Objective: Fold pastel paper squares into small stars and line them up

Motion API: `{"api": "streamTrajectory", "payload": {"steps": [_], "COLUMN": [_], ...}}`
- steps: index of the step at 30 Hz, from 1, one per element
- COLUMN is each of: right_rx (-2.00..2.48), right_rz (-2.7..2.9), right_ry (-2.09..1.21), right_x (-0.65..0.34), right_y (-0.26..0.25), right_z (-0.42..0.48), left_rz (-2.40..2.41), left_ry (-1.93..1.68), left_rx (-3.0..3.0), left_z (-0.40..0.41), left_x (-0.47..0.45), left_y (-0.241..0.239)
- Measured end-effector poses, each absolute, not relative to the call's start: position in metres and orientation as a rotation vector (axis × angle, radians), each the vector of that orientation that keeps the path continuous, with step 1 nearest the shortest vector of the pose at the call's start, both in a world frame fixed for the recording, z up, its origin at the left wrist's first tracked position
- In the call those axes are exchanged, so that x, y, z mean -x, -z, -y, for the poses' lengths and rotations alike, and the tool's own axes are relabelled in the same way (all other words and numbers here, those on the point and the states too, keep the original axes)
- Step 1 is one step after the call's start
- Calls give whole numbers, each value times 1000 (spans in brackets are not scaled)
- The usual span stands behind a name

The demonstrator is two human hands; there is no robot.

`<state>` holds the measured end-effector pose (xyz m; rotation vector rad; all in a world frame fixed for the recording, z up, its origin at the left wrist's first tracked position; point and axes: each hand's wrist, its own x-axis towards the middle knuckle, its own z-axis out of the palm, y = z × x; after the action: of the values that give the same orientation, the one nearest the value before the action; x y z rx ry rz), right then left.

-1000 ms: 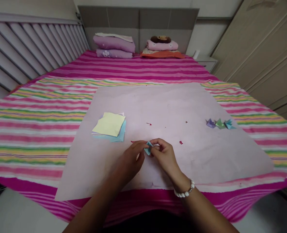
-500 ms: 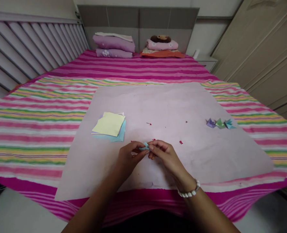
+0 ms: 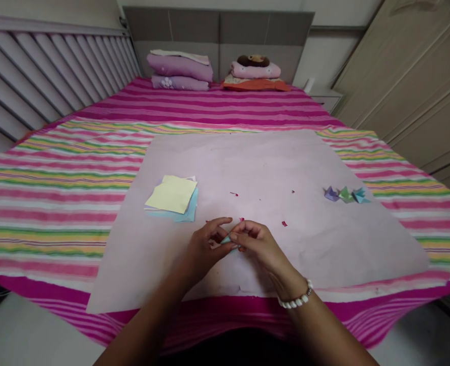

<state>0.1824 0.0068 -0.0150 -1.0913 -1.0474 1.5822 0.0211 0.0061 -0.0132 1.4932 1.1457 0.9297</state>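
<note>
My left hand (image 3: 205, 246) and my right hand (image 3: 257, 243) meet over the front middle of a large pale pink sheet (image 3: 286, 162) spread on the bed. Both pinch a small folded light-blue paper piece (image 3: 227, 239) between their fingertips; most of it is hidden by my fingers. A white bead bracelet (image 3: 295, 300) circles my right wrist. A stack of square papers (image 3: 171, 195), yellow on top with blue beneath, lies to the left of my hands.
Three small folded paper shapes (image 3: 345, 194), purple, green and blue, sit in a row at the right. Tiny red scraps (image 3: 284, 223) dot the sheet. The striped bedspread (image 3: 57, 178) has folded bedding (image 3: 179, 68) at the headboard. Wardrobe doors (image 3: 419, 76) stand at the right.
The blue paper piece has dropped slightly and become more hidden between my fingertips. My right hand has turned over it and my left index finger has lifted.
</note>
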Motion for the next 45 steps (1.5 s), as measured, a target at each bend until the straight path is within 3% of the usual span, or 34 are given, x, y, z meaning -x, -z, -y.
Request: {"api": "streamTrajectory", "payload": {"steps": [10,45], "right_rx": [1056,967], "right_rz": [1048,1041], "right_ry": [-1526,-1525], "right_x": [-180,-185], "right_y": [14,20], "right_z": [-7,-8], "left_rz": [-1060,-1006], "left_ry": [-710,-915], "left_rx": [-1465,-1233], "left_z": [-7,-9], "left_x": [-20,-10], "left_y": [18,10]}}
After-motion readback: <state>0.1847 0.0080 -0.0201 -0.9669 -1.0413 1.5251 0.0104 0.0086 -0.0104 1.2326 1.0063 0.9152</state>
